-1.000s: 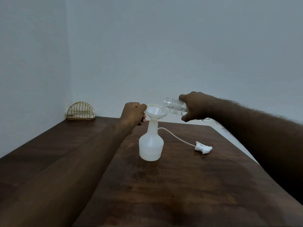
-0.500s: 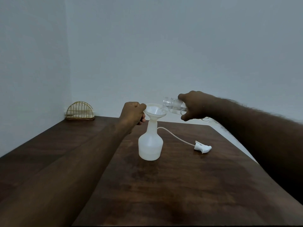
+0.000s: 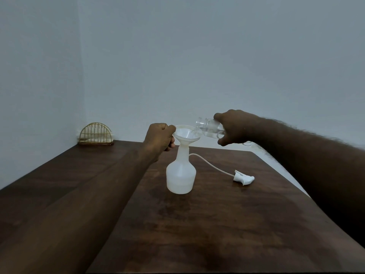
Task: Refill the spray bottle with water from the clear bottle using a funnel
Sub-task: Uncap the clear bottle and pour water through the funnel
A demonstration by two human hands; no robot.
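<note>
Left hand (image 3: 161, 138) clenched on funnel (image 3: 186, 134) rim atop spray bottle (image 3: 181, 175); right hand (image 3: 235, 127) grasping tilted clear bottle (image 3: 208, 128), mouth over funnel. Spray head (image 3: 244, 177) lying right on surface (image 3: 217, 224).

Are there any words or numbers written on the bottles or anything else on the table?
No text can be read anywhere.
Clear bottle: a faint dark mark shows beside the right hand, too blurred to read.
Spray bottle: plain white, no label.
Funnel, held by the left hand: plain.
Spray head on the table: no writing visible.
Wire rack: no writing visible.
</note>
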